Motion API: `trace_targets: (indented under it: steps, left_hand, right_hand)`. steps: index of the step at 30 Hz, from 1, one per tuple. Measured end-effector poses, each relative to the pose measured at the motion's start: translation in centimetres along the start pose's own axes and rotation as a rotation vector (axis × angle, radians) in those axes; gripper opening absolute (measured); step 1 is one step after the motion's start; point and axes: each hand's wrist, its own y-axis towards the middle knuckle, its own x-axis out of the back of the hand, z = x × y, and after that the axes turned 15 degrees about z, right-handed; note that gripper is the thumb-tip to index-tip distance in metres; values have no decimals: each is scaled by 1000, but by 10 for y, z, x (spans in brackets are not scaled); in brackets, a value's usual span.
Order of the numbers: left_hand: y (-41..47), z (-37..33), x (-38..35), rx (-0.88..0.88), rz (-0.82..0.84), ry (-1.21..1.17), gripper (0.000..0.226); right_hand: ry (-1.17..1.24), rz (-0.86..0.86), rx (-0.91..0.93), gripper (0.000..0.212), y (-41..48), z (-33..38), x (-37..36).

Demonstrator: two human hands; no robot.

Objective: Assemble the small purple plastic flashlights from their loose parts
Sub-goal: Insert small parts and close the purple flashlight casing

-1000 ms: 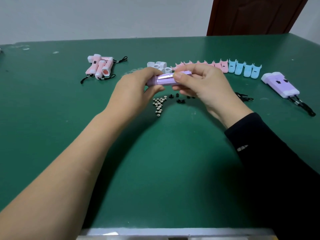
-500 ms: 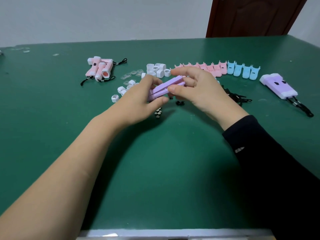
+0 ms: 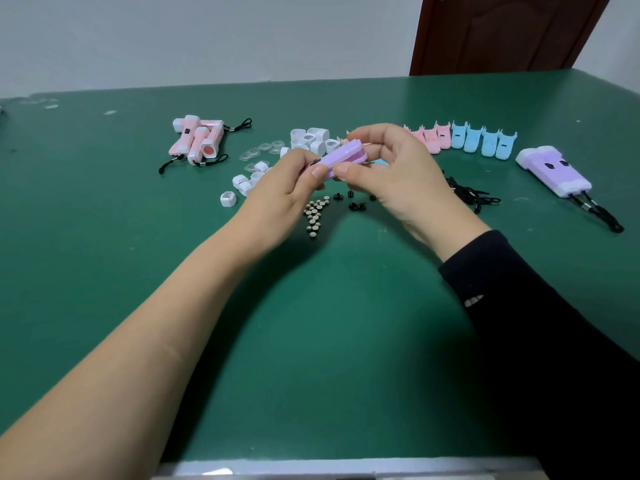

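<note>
Both hands, left hand (image 3: 284, 188) and right hand (image 3: 398, 168), pinch the purple flashlight body (image 3: 341, 157) at table twelve o'clock; shell-closing step judged underway, requiring aligned squeeze next.

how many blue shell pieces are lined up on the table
4, side by side at the right end of the shell row. A bit of blue behind the right hand may be another.
</note>
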Motion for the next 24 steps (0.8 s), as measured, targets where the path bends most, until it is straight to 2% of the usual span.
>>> trace_targets:
  steps: [4,8,11,15,17,19,21,22,24]
  left_hand:
    - [0,0,2,-16,12,-4,19]
    - [0,5,5,-28,69,101,24]
    - [0,9,6,-18,102,143,18]
    - [1,16,4,66,88,163,18]
    - [2,19,5,78,47,149,17]
    - [3,21,9,82,7,146,16]
    - [3,24,12,79,-23,138,15]
    - [3,24,13,81,-33,137,14]
    - [4,25,12,87,-39,148,14]
  right_hand:
    - [-26,-13,11,35,-1,0,1]
    - [-7,-3,1,41,-1,-2,4]
    - [-16,25,-22,42,-1,-4,5]
    - [43,131,-75,49,0,-7,6]
    - [93,130,-98,46,4,-6,16]
    - [-77,-51,-131,36,7,-8,35]
    - [-527,-273,-236,24,6,-16,61]
    - [-726,-309,-317,19,3,-21,74]
    - [-880,-263,-472,11,-1,-31,91]
